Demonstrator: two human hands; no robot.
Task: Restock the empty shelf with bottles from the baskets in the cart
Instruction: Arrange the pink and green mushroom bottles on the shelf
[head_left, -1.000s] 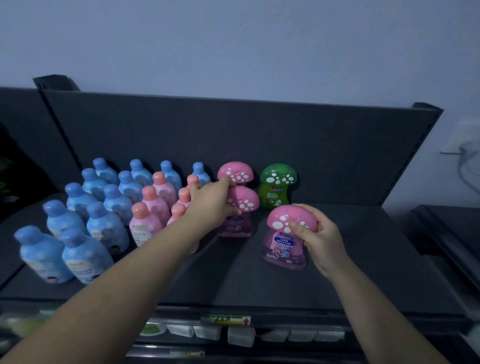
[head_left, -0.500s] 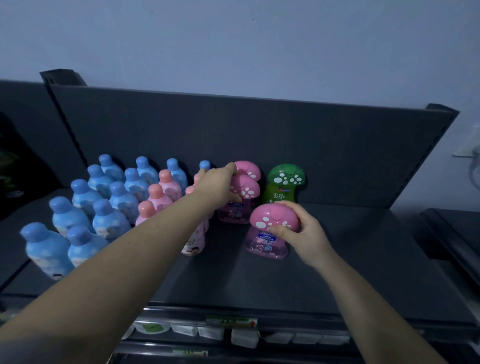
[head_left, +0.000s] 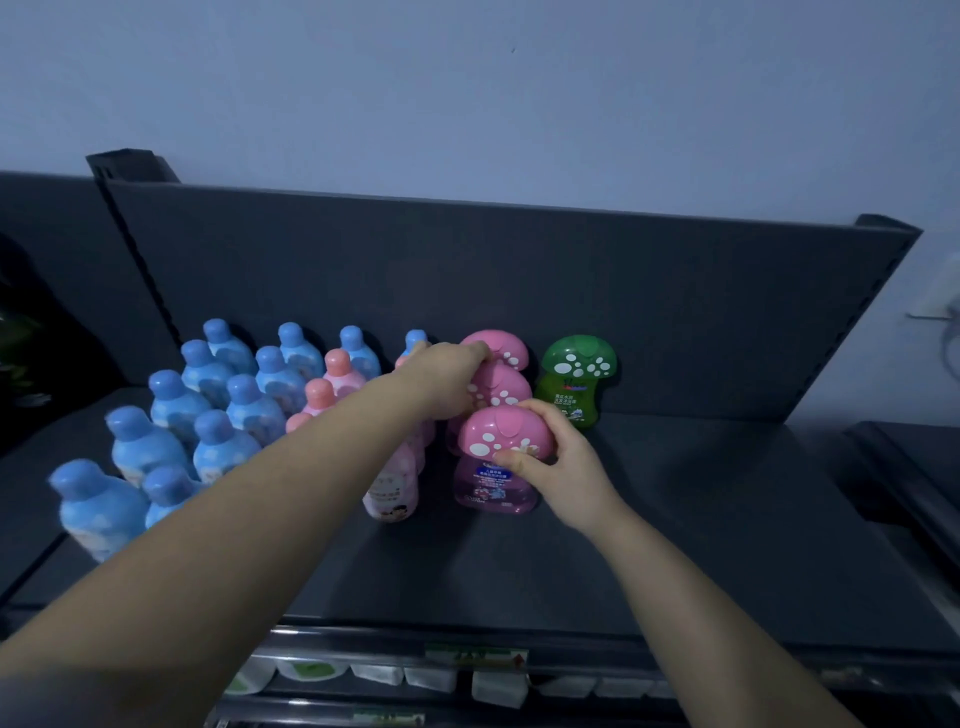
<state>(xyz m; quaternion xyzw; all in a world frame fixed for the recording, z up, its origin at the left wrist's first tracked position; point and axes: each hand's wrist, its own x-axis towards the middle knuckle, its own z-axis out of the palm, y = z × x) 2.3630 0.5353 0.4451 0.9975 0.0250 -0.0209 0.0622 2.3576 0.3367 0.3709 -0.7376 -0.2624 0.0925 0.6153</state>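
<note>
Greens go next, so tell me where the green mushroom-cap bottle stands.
The green mushroom-cap bottle stands at the back of the shelf, right of centre in the head view, just right of the pink mushroom-cap bottles.

The scene is dimly lit and washed in a cold blue cast. Soft shadows are thrown rightward from the blue round-capped plastic bottles (head_left: 223, 441) onto the dark grey metal shelf's back panel (head_left: 519, 270), which is bowed by wide-angle distortion. The leftmost bottle is smeared, and the white price tags (head_left: 498, 688) below are blurred.
</note>
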